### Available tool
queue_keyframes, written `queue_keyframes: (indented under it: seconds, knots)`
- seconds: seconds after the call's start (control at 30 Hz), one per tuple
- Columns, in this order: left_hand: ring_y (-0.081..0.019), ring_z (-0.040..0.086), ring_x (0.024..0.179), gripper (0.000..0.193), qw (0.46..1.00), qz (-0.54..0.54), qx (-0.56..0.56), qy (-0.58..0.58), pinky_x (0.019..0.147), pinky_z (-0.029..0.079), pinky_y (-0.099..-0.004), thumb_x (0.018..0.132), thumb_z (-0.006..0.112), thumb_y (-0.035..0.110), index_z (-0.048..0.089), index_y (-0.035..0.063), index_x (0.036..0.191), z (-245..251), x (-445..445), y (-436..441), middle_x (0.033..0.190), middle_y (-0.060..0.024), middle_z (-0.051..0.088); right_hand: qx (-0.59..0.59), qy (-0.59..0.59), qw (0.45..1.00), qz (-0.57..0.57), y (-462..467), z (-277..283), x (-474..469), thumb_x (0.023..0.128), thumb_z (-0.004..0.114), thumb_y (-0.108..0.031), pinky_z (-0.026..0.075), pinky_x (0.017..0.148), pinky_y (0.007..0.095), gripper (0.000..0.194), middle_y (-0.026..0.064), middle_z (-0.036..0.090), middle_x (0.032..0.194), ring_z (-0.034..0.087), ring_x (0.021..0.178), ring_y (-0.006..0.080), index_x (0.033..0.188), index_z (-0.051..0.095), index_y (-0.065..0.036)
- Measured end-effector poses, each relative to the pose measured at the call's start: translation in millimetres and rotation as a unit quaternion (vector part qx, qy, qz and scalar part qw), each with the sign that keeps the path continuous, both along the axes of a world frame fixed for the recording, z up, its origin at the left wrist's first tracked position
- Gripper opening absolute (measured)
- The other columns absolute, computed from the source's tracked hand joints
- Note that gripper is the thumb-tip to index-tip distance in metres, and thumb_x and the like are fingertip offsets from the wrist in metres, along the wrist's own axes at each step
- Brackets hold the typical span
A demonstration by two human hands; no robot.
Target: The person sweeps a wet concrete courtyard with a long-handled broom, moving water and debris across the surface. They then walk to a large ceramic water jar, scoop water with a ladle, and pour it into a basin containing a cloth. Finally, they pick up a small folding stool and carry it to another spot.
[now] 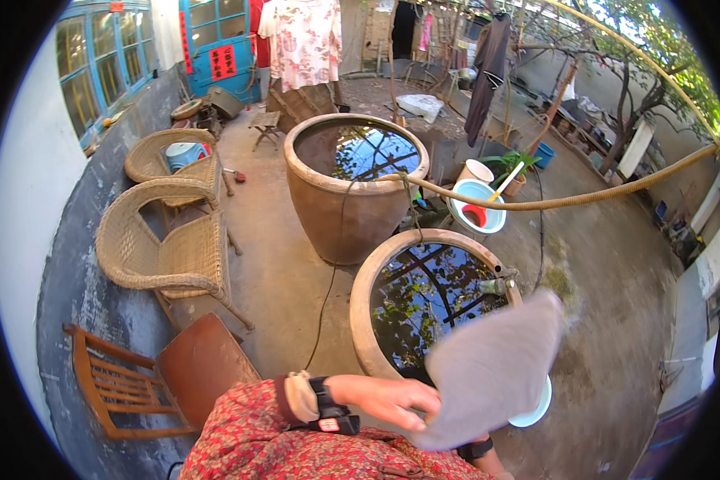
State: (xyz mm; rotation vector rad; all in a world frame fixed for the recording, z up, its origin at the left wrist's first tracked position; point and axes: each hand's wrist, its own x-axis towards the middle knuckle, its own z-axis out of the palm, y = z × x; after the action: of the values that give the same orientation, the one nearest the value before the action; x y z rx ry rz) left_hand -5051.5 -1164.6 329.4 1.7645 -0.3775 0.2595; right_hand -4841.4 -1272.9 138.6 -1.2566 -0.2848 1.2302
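Note:
A grey cloth (498,372), blurred by motion, hangs spread out in front of me at the lower right. My left hand (396,399) pinches its near left edge between thumb and fingers. Only the wrist and a little of my right hand (497,467) show below the cloth; its fingers are hidden or out of frame. Behind the cloth stands a round clay vat (366,318) of dark water, with a metal fitting on its rim. Part of a pale blue basin (534,408) shows at the cloth's right edge.
A larger clay water vat (348,222) stands ahead, with a ribbed hose (552,204) over its rim. Two wicker chairs (174,252) and a wooden chair (207,366) line the left wall. A light blue basin (479,201) holds something red. A dark cable (330,300) crosses the concrete floor.

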Motion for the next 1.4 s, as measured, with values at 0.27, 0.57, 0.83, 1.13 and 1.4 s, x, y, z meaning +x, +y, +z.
queue_keyframes:
  seconds: [0.27, 0.57, 0.83, 1.13, 1.4]
  knots:
    - [-0.0159, 0.048, 0.09, 0.014, 0.989, 0.037, -0.115, 0.089, 0.079, 0.04, -0.0304, 0.074, 0.053, 0.011, 0.05, -0.001, 0.081, -52.6, 97.2, -17.3, 0.096, -0.0102, 0.056, -0.076, -0.141, 0.984, -0.076, -108.1, -6.5, 80.3, 0.081, 0.054, -0.031, 0.049, 0.067, 0.0317, 0.039, 0.0116, 0.057, 0.098, 0.058, 0.084, 0.0235, 0.109, 0.048, -0.004]
    - [-0.0111, 0.055, 0.074, 0.012, 0.872, 0.092, -0.286, 0.386, 0.065, 0.048, -0.0278, 0.083, 0.048, 0.014, 0.051, 0.005, 0.089, -151.0, 145.1, -37.6, 0.081, -0.0024, 0.055, -0.101, -0.102, 0.971, -0.189, -201.9, -1.4, 31.3, 0.082, 0.052, -0.032, 0.049, 0.066, 0.0313, 0.037, 0.0113, 0.057, 0.096, 0.058, 0.083, 0.0232, 0.108, 0.049, -0.005]
    - [-0.0212, 0.049, 0.103, 0.062, 0.815, -0.132, -0.275, 0.492, 0.09, 0.039, -0.0328, 0.076, 0.062, 0.031, 0.037, -0.0014, 0.123, -180.7, 152.1, -65.9, 0.115, -0.0122, 0.049, -0.189, -0.024, 0.956, -0.224, -222.1, -20.7, -27.7, 0.083, 0.05, -0.033, 0.049, 0.065, 0.0309, 0.036, 0.0111, 0.058, 0.095, 0.058, 0.083, 0.023, 0.108, 0.05, -0.006]
    - [-0.0201, 0.051, 0.101, 0.057, 0.785, -0.071, -0.41, 0.46, 0.088, 0.04, -0.0327, 0.075, 0.064, 0.023, 0.039, -0.003, 0.119, -185.9, 192.1, -70.6, 0.111, -0.012, 0.052, -0.23, 0.104, 0.95, -0.185, -267.0, -67.3, -27.5, 0.084, 0.048, -0.034, 0.049, 0.064, 0.0305, 0.035, 0.0108, 0.059, 0.093, 0.058, 0.082, 0.0227, 0.107, 0.051, -0.007]
    - [-0.0205, 0.05, 0.102, 0.058, 0.774, -0.167, -0.336, 0.51, 0.089, 0.04, -0.0338, 0.075, 0.064, 0.023, 0.039, -0.0005, 0.121, -191.4, 272.4, -182.7, 0.112, -0.0117, 0.051, -0.027, 0.251, 0.912, -0.325, -365.0, -47.3, 38.9, 0.084, 0.046, -0.045, 0.04, 0.086, 0.0399, 0.059, 0.0131, 0.044, 0.121, 0.048, 0.106, 0.0235, 0.13, 0.027, -0.012]
